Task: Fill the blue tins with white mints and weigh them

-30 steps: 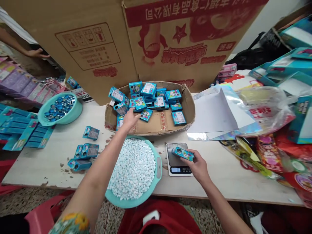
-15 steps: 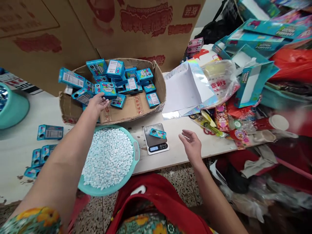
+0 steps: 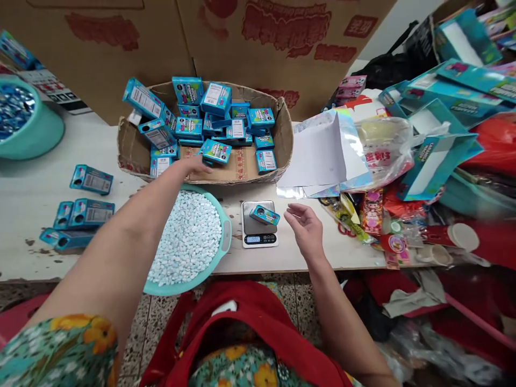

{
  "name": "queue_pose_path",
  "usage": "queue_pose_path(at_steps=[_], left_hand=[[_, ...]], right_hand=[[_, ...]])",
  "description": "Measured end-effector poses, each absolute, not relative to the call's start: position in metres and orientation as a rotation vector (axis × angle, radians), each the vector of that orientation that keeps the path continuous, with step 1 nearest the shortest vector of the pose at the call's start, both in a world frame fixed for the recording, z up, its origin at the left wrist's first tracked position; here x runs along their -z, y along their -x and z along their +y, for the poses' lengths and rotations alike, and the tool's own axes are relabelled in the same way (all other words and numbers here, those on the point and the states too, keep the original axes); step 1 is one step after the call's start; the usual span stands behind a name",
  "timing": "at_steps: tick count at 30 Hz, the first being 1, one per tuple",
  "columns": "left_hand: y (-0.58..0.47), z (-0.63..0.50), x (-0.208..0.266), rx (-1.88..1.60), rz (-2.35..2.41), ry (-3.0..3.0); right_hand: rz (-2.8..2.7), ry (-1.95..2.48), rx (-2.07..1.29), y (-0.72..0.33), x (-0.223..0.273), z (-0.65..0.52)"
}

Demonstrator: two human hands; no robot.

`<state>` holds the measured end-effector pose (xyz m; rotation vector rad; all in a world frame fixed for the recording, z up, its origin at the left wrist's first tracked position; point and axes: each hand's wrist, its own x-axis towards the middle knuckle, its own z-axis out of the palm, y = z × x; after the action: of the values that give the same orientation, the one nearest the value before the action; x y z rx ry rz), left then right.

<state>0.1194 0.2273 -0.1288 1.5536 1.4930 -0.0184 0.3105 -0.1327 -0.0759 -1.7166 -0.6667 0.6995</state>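
Our right hand (image 3: 305, 228) has come closer to the blue box (image 3: 265, 215) on the scale (image 3: 250, 227); its fingers are apart, just beside the box's right end. Our left hand (image 3: 196, 165) touches the left end of a second box (image 3: 217, 151) in the cardboard tray (image 3: 250, 165); we cannot tell whether its partly hidden fingers clamp it. Nearby, a teal bowl (image 3: 173, 290) overhangs our desk (image 3: 342, 253).

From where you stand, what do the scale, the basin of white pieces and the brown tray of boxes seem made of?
Scale: probably metal on top, given its smooth grey sheen; the white casing looks like plastic.
Basin: likely plastic, smooth and evenly turquoise.
Tray: dull cardboard, shown by its ragged, bent edges.
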Motion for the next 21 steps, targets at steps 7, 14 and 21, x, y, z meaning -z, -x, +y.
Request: queue_pose_path(at_steps=[7,14,21], left_hand=[[-0.151,0.240,0.131,0.225,1.432,-1.894],[-0.202,0.205,0.146,0.520,1.154,-2.213],[-0.224,0.187,0.126,0.613,1.081,-2.368]], right_hand=[[-0.531,1.799,-0.755,-0.335,0.095,-0.177],[-0.480,1.816,-0.790,-0.360,0.102,-0.196],[-0.529,1.799,-0.889,-0.375,0.113,-0.187]])
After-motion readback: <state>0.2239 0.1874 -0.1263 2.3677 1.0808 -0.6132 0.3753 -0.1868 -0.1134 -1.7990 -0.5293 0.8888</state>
